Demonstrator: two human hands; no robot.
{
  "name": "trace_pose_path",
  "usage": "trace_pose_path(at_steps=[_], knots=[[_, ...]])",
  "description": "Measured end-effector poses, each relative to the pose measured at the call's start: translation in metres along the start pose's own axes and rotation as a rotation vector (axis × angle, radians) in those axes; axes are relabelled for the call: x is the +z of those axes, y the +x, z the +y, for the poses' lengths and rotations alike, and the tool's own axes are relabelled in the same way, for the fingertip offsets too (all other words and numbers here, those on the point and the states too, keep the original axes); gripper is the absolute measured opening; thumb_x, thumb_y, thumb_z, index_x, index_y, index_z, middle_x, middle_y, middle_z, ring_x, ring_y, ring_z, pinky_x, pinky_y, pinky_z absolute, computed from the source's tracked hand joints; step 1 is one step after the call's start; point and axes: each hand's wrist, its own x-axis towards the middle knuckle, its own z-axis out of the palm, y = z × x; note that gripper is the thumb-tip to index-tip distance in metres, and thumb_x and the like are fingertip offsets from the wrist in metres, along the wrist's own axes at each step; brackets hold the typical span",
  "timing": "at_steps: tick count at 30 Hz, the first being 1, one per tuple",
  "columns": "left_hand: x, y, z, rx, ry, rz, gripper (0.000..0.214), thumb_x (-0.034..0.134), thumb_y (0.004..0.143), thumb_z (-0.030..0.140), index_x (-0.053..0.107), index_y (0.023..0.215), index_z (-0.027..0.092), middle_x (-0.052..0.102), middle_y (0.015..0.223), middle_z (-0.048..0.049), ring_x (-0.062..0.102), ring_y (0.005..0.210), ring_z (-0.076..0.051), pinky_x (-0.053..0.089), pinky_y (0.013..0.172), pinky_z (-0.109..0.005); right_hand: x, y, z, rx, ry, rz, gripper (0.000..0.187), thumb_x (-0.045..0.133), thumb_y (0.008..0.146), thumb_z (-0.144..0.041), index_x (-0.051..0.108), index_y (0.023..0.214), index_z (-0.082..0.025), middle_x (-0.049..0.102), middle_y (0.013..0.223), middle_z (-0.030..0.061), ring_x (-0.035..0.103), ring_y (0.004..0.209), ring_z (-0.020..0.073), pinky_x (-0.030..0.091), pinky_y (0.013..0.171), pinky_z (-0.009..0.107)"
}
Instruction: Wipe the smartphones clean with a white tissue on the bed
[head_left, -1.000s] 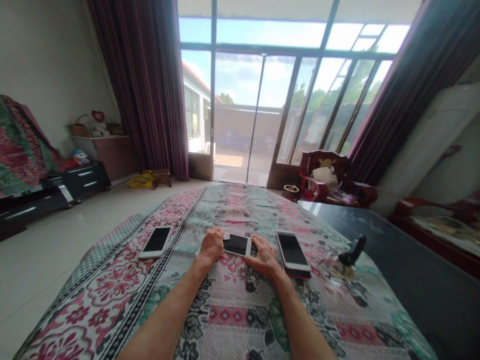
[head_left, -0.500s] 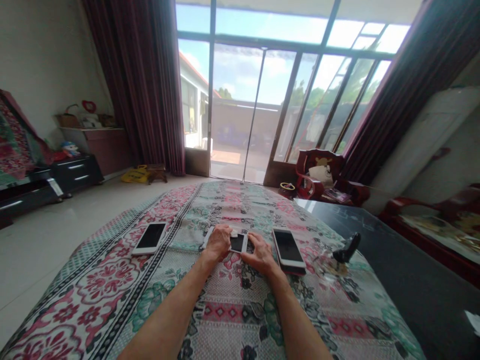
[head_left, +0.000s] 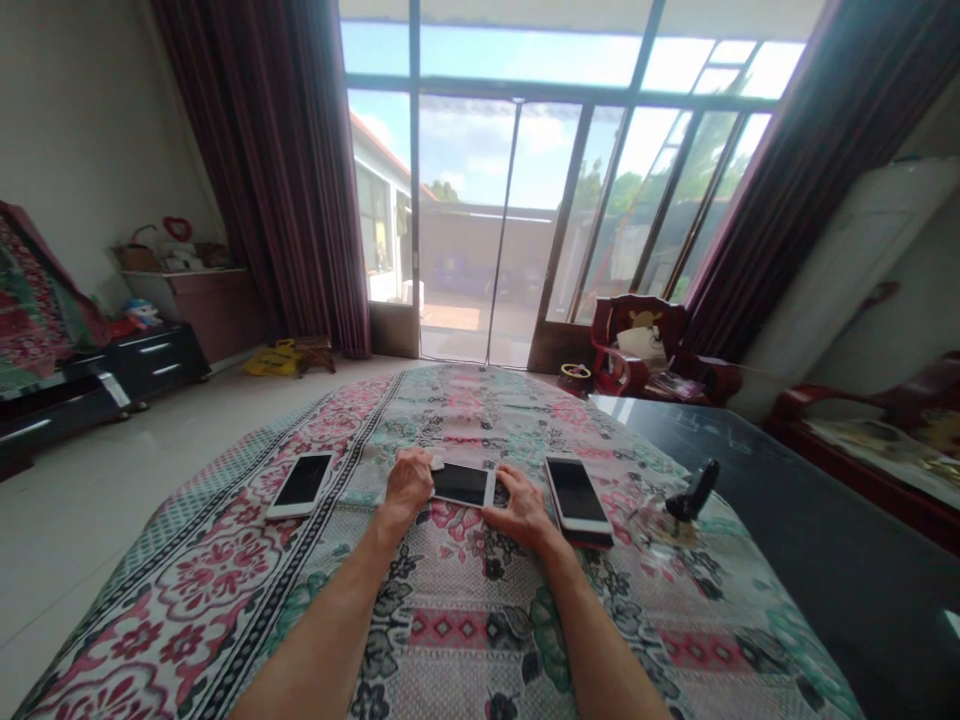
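A white phone with a dark screen [head_left: 463, 485] lies flat and sideways on the patterned tablecloth [head_left: 457, 570] between my hands. My left hand [head_left: 410, 480] is closed at the phone's left end, with a small white wad, likely tissue or cloth [head_left: 437, 459], showing at its fingertips. The phone's left end is hidden behind that hand. My right hand [head_left: 519, 505] grips the right end, thumb at the near edge and fingers at the far edge.
Another white phone [head_left: 301, 484] lies to the left. On the right, a larger white phone [head_left: 577, 493] rests on something dark red. Beyond it stands a black object on a clear base [head_left: 694, 492]. A dark tabletop [head_left: 750, 490] and a wooden chair [head_left: 637, 345] are farther right.
My left hand has slid left along the phone with the white wad, uncovering more of the screen. The right hand keeps its hold at the right end. The view has shifted slightly.
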Motion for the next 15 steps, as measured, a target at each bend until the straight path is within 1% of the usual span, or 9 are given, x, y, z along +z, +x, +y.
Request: trace_pose_path(at_steps=[2,4,5,7,9,10,12,15], knots=[[-0.001,-0.004,0.014,0.020,0.020,-0.052,0.027,0.040,0.084,0.005,0.063,0.075,0.015,0.062,0.085,-0.0075,0.054,0.083,-0.018,0.044,0.077,-0.028,0.000,0.001,0.001,-0.002,0.010,-0.004,0.060,0.066,0.067,-0.033,0.058,0.125,-0.020,0.049,0.139,0.0112,0.043,0.129,0.0270,0.028,0.107,0.040],[-0.002,-0.009,0.032,0.059,0.026,-0.103,0.027,0.041,0.087,0.010,0.065,0.075,0.016,0.064,0.088,-0.0072,0.055,0.087,-0.019,0.044,0.080,-0.028,0.000,0.001,0.002,-0.007,0.021,-0.010,0.059,0.066,0.067,-0.033,0.059,0.124,-0.022,0.051,0.137,0.0096,0.044,0.128,0.0265,0.029,0.106,0.040],[-0.002,-0.011,0.042,0.093,0.034,-0.160,0.027,0.041,0.087,0.011,0.066,0.078,0.016,0.064,0.091,-0.0076,0.055,0.091,-0.019,0.043,0.081,-0.028,-0.001,0.001,0.002,-0.009,0.025,-0.012,0.058,0.065,0.067,-0.032,0.059,0.124,-0.023,0.051,0.137,0.0091,0.045,0.128,0.0264,0.029,0.106,0.041],[-0.003,-0.013,0.061,0.184,0.015,-0.234,0.026,0.042,0.089,0.013,0.067,0.087,0.017,0.065,0.098,-0.0080,0.055,0.096,-0.020,0.043,0.084,-0.028,-0.003,0.001,0.000,-0.004,0.028,-0.014,0.058,0.066,0.067,-0.031,0.060,0.124,-0.022,0.052,0.137,0.0095,0.045,0.128,0.0268,0.029,0.107,0.042],[-0.003,-0.014,0.073,0.234,0.002,-0.298,0.023,0.045,0.088,0.014,0.067,0.092,0.017,0.065,0.099,-0.0079,0.056,0.097,-0.020,0.042,0.087,-0.028,-0.005,0.000,-0.001,0.004,0.029,-0.014,0.059,0.067,0.066,-0.030,0.061,0.124,-0.021,0.052,0.137,0.0101,0.045,0.128,0.0270,0.029,0.107,0.041],[-0.004,-0.013,0.076,0.244,-0.007,-0.314,0.023,0.045,0.088,0.014,0.067,0.094,0.017,0.065,0.100,-0.0078,0.056,0.097,-0.020,0.042,0.087,-0.028,-0.006,0.000,-0.002,0.002,0.031,-0.016,0.058,0.067,0.066,-0.030,0.061,0.123,-0.021,0.052,0.136,0.0099,0.045,0.128,0.0269,0.029,0.107,0.041],[-0.005,-0.009,0.075,0.227,-0.022,-0.318,0.023,0.045,0.089,0.014,0.068,0.093,0.017,0.066,0.100,-0.0080,0.056,0.098,-0.019,0.042,0.088,-0.028,-0.007,-0.001,-0.003,-0.014,0.037,-0.021,0.056,0.067,0.067,-0.030,0.063,0.122,-0.022,0.054,0.135,0.0085,0.046,0.127,0.0261,0.031,0.107,0.039],[-0.005,-0.002,0.061,0.129,-0.032,-0.270,0.026,0.043,0.090,0.012,0.068,0.087,0.017,0.067,0.098,-0.0076,0.058,0.095,-0.017,0.043,0.087,-0.027,-0.008,-0.001,-0.002,-0.039,0.036,-0.015,0.053,0.066,0.068,-0.031,0.064,0.120,-0.024,0.055,0.134,0.0068,0.048,0.125,0.0256,0.033,0.106,0.039]])
